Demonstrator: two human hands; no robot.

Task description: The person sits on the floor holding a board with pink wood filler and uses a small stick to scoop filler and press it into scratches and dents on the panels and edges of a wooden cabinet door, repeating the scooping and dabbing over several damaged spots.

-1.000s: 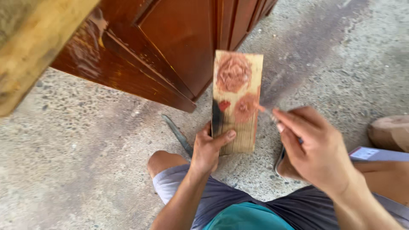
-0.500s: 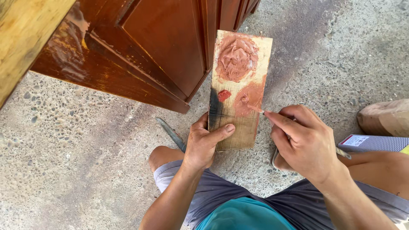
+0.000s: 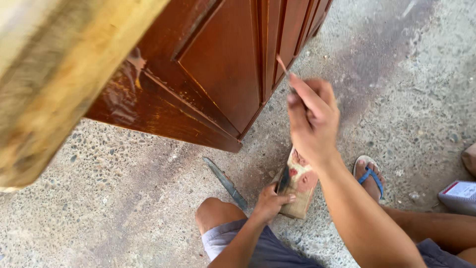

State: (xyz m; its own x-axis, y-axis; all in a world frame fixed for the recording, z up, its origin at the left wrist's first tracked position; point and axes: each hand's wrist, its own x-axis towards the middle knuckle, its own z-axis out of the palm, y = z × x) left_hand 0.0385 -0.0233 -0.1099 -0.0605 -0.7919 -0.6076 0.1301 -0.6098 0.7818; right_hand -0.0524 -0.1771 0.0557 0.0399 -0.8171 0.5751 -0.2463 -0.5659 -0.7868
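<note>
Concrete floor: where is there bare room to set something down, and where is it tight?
Bare floor lies left of the metal blade, below the door panel. Another patch lies upper right, past the right hand toward the box. Crowded: around the left hand, the wooden board and the sandalled foot.

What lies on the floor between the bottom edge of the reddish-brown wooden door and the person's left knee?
A slim grey metal blade lies on the speckled concrete floor there, clear of the reddish-brown wooden door, as the head view shows.
</note>
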